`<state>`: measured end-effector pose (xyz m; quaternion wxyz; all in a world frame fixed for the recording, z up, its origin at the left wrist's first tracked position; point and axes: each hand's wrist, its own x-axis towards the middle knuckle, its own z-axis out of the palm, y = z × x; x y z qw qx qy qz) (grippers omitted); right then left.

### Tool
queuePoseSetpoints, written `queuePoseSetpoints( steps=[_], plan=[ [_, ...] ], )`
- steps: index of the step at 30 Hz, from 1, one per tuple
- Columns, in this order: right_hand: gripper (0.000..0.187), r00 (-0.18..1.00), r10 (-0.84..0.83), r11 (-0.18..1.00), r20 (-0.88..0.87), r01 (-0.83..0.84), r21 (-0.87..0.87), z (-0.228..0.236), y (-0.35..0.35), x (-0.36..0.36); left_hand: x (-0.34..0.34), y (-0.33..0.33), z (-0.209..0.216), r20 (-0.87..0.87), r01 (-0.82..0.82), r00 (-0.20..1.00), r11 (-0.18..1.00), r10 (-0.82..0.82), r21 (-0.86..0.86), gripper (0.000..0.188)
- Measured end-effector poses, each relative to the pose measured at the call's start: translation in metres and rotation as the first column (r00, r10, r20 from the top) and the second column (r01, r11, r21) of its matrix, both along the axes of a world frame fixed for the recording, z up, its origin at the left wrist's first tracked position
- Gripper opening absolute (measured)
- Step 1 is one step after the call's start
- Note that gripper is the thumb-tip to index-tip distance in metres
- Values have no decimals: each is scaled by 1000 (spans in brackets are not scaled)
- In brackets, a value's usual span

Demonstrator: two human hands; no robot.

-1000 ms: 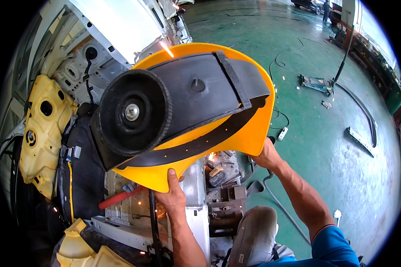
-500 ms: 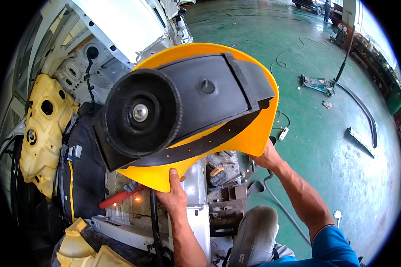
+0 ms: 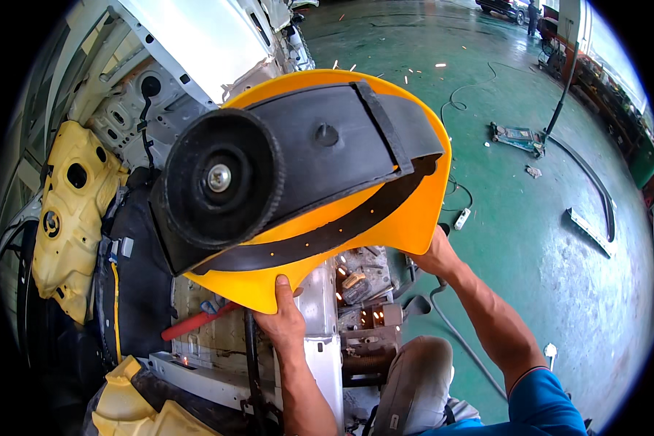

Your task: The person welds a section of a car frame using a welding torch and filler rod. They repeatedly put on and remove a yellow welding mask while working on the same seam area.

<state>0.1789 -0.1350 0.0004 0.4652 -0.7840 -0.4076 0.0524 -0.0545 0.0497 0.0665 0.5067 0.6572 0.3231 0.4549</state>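
A yellow face shield (image 3: 407, 221) with a black headband (image 3: 298, 245) and a large round black knob (image 3: 251, 185) fills the middle of the view, close up. My left hand (image 3: 282, 325) grips its lower edge, thumb on the near side and fingers behind. At the right lower corner, my right hand (image 3: 436, 256) is closed on the rim; most of its fingers are hidden. Bright sparks (image 3: 376, 317) fly below the shield, and more streak past its upper edge. Whatever throws them is hidden behind it.
Bare car bodywork (image 3: 189, 43) stands at the left, beside a yellow moulded panel (image 3: 76, 218). A red tube (image 3: 196, 323) lies inside the body. On the green floor at the right are a floor jack (image 3: 517, 136), a power strip (image 3: 462, 218), cables and a metal strip (image 3: 590, 232).
The headband and knob have shifted slightly left against the yellow shell. Sparks now show above the shield and more of them below it. Both hands keep their grip and place.
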Motion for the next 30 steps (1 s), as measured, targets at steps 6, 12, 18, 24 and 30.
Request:
queuePoseSetpoints(
  steps=[6, 12, 18, 24, 30],
  plan=[
    [54, 988, -48, 996, -145, 58, 63, -1, -15, -10, -1, 4, -2, 39, 30, 999, 999, -30, 11, 48],
    [53, 975, -115, 991, -188, 101, -84, 0, -35, -24, -4, 7, 0, 39, 18, 999, 1000, -19, 18, 46],
    [50, 961, -153, 986, -230, 133, -104, -10, -60, -40, 0, 4, 0, 48, -16, 999, 998, 14, 57, 45],
    [50, 934, -194, 981, -301, 177, -80, -24, -84, -57, -4, 10, 0, 100, -3, 995, 1000, 4, -5, 46],
    [50, 937, -231, 972, -263, 210, -106, -17, -93, -79, -5, 8, 4, 81, 20, 997, 1000, -21, 8, 45]
  ],
)
